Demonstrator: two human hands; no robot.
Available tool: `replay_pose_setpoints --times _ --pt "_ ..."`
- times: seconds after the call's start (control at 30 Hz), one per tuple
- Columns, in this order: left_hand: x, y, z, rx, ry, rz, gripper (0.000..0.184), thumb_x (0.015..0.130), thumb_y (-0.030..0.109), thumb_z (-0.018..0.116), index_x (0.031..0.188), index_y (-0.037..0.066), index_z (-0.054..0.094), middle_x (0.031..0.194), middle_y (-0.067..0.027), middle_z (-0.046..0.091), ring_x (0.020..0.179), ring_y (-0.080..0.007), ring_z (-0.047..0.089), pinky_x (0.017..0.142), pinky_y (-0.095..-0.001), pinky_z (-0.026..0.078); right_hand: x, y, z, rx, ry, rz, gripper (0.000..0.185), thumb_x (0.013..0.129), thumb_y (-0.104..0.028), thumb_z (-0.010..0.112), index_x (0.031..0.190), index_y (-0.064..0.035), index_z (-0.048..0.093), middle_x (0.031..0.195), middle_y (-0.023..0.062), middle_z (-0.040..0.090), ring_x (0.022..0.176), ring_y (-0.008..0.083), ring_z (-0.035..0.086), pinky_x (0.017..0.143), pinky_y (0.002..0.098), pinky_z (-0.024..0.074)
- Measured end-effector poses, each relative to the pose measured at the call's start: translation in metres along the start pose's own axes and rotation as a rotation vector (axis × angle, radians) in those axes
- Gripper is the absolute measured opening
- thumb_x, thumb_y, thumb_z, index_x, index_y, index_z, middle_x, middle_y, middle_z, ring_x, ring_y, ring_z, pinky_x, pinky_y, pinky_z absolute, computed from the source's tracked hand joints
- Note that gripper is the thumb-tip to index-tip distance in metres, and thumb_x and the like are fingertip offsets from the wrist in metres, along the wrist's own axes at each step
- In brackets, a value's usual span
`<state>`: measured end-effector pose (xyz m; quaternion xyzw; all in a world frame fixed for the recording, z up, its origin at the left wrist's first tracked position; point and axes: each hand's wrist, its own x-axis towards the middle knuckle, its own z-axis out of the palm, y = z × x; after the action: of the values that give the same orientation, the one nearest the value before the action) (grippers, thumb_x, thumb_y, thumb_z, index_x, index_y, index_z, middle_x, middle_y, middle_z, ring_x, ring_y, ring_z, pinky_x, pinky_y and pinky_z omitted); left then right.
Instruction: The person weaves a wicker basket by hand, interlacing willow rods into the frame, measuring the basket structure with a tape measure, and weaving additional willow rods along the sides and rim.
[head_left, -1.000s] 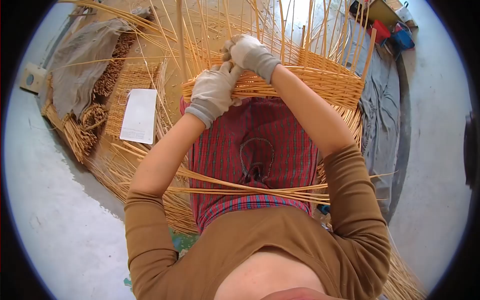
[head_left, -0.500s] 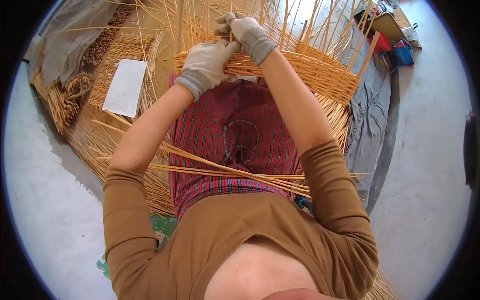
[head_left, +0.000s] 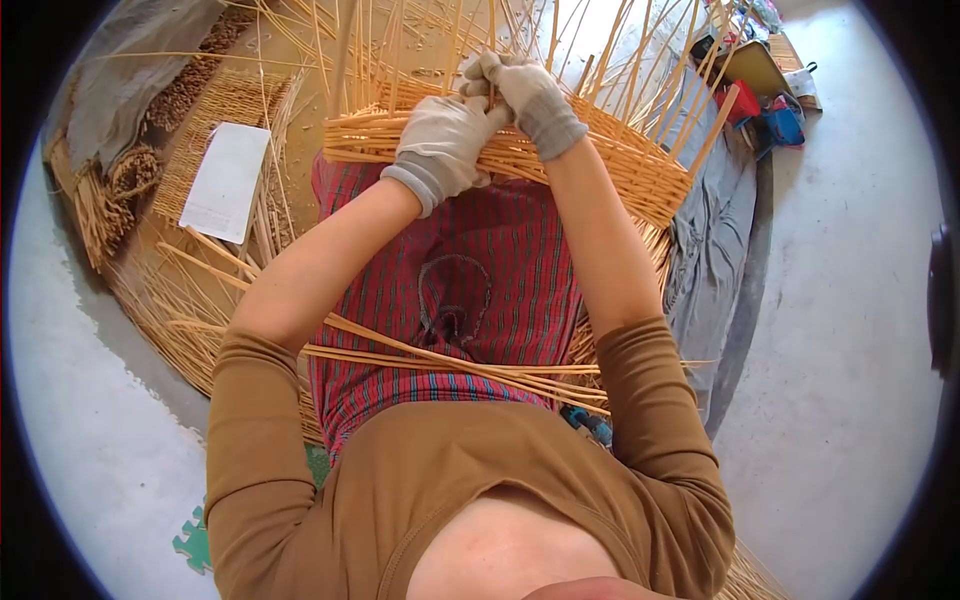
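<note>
In the head view, a half-woven wicker basket (head_left: 630, 165) with upright stakes stands at the far end of my lap. My left hand (head_left: 445, 142), in a pale work glove, is closed over the near woven wall, its thumb pointing right. Just beyond it and to the right, my right hand (head_left: 520, 95), gloved too, has its fingers bent in a pinch around a thin wicker rod at the wall's top edge. The two hands touch or nearly touch. Their fingertips are partly hidden.
Loose wicker rods (head_left: 450, 362) lie across my lap over plaid cloth (head_left: 500, 260). To the left are a white sheet (head_left: 226, 180), a woven mat (head_left: 235, 100) and bundled sticks (head_left: 110, 210). Grey cloth (head_left: 715, 230) and a blue item (head_left: 785, 120) lie right.
Both hands have shifted right along the basket's near wall, staying close together. The whole view has also shifted slightly, with the basket now lower and more to the left.
</note>
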<state>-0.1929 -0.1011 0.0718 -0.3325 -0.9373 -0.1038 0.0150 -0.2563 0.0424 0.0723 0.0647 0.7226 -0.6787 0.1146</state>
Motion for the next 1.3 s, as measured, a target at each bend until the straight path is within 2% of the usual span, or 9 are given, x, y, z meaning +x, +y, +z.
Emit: replay_pose_setpoints --times 0.27,0.47,0.57,0.67,0.77,0.87,0.97,1.03,1.3 --pt "-0.004 0.005 -0.003 0.026 0.04 -0.047 0.081 0.067 0.038 0.085 0.135 0.014 0.049 0.122 -0.012 0.06 0.11 -0.0319 0.06 0.092 -0.0453 0.045 0.017 0.004 0.004 -0.092 0.094 0.07 0.026 0.096 -0.018 0.051 0.099 0.0 0.07 0.08 0.0088 0.07 0.06 0.0168 0.063 0.053 0.0306 0.0512" --pt "-0.077 -0.006 0.0 -0.23 0.596 0.131 0.067 0.077 0.026 0.079 0.138 0.017 0.052 0.138 -0.0127 0.051 0.132 -0.0337 0.045 0.113 -0.0485 0.032 -0.056 0.01 0.004 -0.657 0.558 -0.837 0.047 0.092 -0.028 0.064 0.135 -0.0118 0.056 0.132 0.0137 0.059 0.113 0.0268 0.062 0.091 0.0386 0.0528" --pt "-0.112 -0.062 0.039 -0.929 1.007 -0.18 0.053 0.086 0.007 0.069 0.136 0.006 0.051 0.127 -0.0153 0.058 0.122 -0.0314 0.054 0.106 -0.0415 0.041 -0.074 0.03 0.0 -0.547 0.169 -0.962 0.07 0.086 -0.036 0.071 0.147 -0.0201 0.042 0.144 0.0147 0.048 0.13 0.0313 0.05 0.106 0.0438 0.0438" --pt "-0.133 -0.094 0.04 -0.835 0.919 -0.591 0.047 0.088 -0.005 0.056 0.135 0.0 0.049 0.125 -0.0175 0.057 0.117 -0.0309 0.056 0.103 -0.0374 0.044 -0.121 0.004 0.064 -1.247 0.125 -0.8 0.086 0.077 -0.046 0.077 0.15 -0.0253 0.037 0.147 0.0158 0.044 0.14 0.0335 0.039 0.119 0.0474 0.0244" --pt "-0.133 -0.086 0.014 -0.574 0.792 -0.157 0.054 0.086 -0.008 0.05 0.139 0.001 0.046 0.131 -0.0182 0.055 0.121 -0.0328 0.055 0.105 -0.0364 0.043 -0.09 0.036 0.088 -1.444 0.292 -0.749 0.093 0.072 -0.051 0.079 0.151 -0.0255 0.036 0.149 0.0192 0.042 0.143 0.0344 0.033 0.122 0.0506 0.0089" --pt "-0.124 -0.078 0.004 -0.657 0.524 -0.14 0.067 0.086 -0.006 0.051 0.15 0.003 0.034 0.143 -0.0207 0.047 0.134 -0.0357 0.046 0.111 -0.0362 0.038 -0.084 0.027 0.097 -1.464 0.297 -0.704 0.089 0.069 -0.051 0.08 0.146 -0.0258 0.044 0.135 0.0205 0.053 0.136 0.0356 0.041 0.12 0.0513 0.0132" --pt "-0.111 -0.094 0.047 -0.821 0.763 -0.081 0.069 0.089 0.001 0.059 0.152 0.002 0.029 0.146 -0.0213 0.044 0.139 -0.0368 0.04 0.112 -0.0378 0.039 -0.096 -0.012 0.087 -1.422 0.16 -0.576 0.069 0.061 -0.054 0.083 0.119 -0.0205 0.066 0.105 0.015 0.067 0.111 0.0318 0.061 0.115 0.0515 0.025" --pt "-0.119 -0.094 0.031 -0.341 0.591 -0.155 0.073 0.089 0.011 0.064 0.152 -0.001 0.028 0.149 -0.0228 0.041 0.142 -0.0364 0.035 0.117 -0.0414 0.03 -0.095 -0.024 0.064 -1.252 0.154 -0.622 0.073 0.06 -0.056 0.082 0.12 -0.0185 0.065 0.101 0.0159 0.068 0.107 0.0328 0.063 0.111 0.0492 0.0323" --pt "-0.062 -0.08 0.011 -0.418 0.485 0.019 0.09 0.069 0.011 0.082 0.147 0.006 0.038 0.143 -0.0207 0.049 0.133 -0.0337 0.047 0.109 -0.0404 0.042 -0.283 -0.122 -0.006 -1.163 0.373 -0.812 0.074 0.063 -0.059 0.083 0.112 -0.0092 0.06 0.099 0.0118 0.065 0.105 0.0309 0.063 0.111 0.0492 0.0341"
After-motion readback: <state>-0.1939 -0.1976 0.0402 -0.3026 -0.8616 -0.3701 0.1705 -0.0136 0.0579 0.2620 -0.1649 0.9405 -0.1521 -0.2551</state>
